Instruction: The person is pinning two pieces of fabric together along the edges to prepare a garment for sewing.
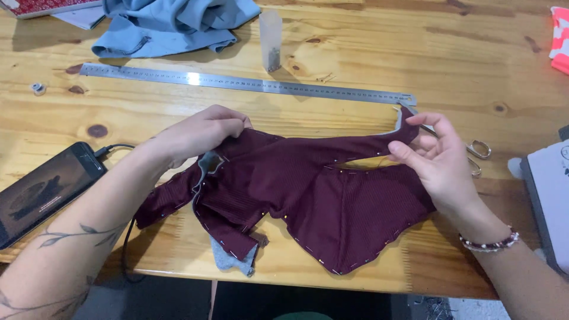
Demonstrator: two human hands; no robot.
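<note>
Now our right fingers (415, 155) pinch the upper right tip of the maroon garment (308, 195), while our left hand (198, 135) closes on its grey-lined edge at centre left. Stretched between both hands, the cloth lies mid-frame on the wooden table (355, 53), with pins along its seams. We judge pinning is underway; next calls for holding the layers flush. A steel ruler (249, 84) lies above.

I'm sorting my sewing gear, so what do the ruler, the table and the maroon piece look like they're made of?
Ruler: likely steel, bright glare on a thin silver strip. Table: pine-like wood, glossy, with knots and grain. Maroon piece: soft ribbed knit fabric, matte, pinned along its edges, held by both hands.
</note>
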